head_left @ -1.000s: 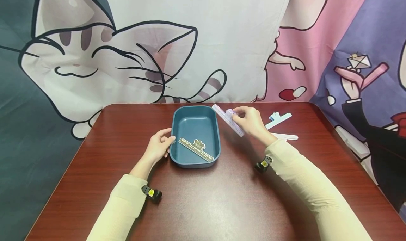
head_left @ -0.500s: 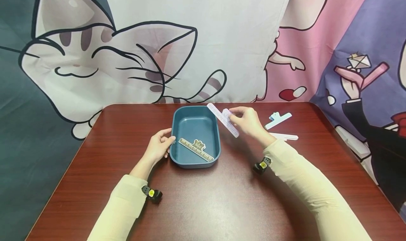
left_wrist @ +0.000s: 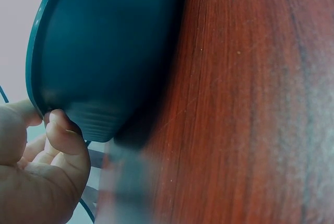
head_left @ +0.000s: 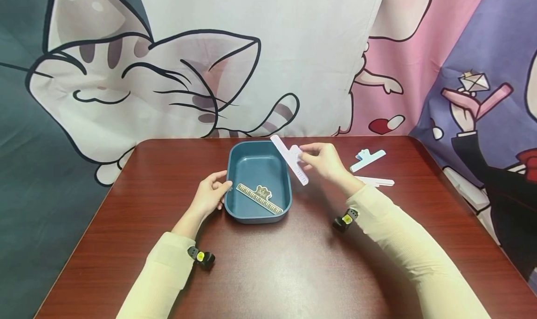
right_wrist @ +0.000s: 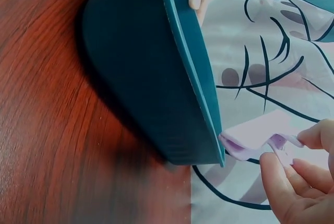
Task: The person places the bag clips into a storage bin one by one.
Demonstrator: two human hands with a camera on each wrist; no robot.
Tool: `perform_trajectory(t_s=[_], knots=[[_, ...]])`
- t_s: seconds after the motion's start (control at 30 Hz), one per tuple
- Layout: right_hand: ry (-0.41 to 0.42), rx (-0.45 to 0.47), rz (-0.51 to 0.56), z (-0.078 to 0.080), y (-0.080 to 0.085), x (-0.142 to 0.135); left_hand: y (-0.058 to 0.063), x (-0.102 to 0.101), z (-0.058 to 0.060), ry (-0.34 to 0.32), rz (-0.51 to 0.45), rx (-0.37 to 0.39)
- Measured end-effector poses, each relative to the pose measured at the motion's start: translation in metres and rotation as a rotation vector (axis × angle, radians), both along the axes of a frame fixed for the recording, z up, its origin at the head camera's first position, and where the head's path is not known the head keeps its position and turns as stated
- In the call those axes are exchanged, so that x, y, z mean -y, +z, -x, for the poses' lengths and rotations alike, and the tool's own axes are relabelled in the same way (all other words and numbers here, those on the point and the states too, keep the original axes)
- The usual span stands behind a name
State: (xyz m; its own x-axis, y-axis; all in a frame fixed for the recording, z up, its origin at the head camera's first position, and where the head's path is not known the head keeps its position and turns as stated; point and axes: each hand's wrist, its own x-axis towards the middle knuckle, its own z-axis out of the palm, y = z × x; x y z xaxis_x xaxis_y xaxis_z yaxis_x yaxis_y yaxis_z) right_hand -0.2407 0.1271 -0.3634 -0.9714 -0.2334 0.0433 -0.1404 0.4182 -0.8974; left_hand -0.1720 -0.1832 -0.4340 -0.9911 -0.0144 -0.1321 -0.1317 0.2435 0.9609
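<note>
A blue-green rectangular tray [head_left: 258, 169] stands on the table, and my left hand [head_left: 208, 193] pinches its left rim between thumb and fingers. Inside it, toward the near end, a gold ruler-shaped clip [head_left: 260, 197] lies slanted. My right hand [head_left: 325, 161] pinches a pale purple ruler-shaped clip [head_left: 290, 159] by its handle, tilted at the tray's right rim. In the right wrist view the purple clip [right_wrist: 255, 132] shows end-on close to the rim; whether it touches cannot be told. The left wrist view shows the tray's outer wall [left_wrist: 104, 51] beside my left fingers.
To the right on the dark red wooden table [head_left: 260, 272] lie a light blue clip [head_left: 368, 159] and a white clip [head_left: 376, 181], the latter partly hidden by the right wrist. A cartoon-printed cloth [head_left: 319, 67] hangs behind the table's far edge.
My right hand has moved a little left with the purple clip, bringing it nearer the tray and turning it slightly. The left hand and tray have stayed in place.
</note>
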Motion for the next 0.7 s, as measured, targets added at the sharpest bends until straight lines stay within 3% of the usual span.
perform_trajectory(t_s=[0.5,0.7], knots=[[0.037,0.181,0.203,-0.002,0.001,0.011,-0.003,0.000,0.002,0.005,-0.001,-0.006],[0.045,0.238,0.238,-0.005,0.002,0.016,-0.002,-0.001,0.000,0.008,0.001,-0.010]])
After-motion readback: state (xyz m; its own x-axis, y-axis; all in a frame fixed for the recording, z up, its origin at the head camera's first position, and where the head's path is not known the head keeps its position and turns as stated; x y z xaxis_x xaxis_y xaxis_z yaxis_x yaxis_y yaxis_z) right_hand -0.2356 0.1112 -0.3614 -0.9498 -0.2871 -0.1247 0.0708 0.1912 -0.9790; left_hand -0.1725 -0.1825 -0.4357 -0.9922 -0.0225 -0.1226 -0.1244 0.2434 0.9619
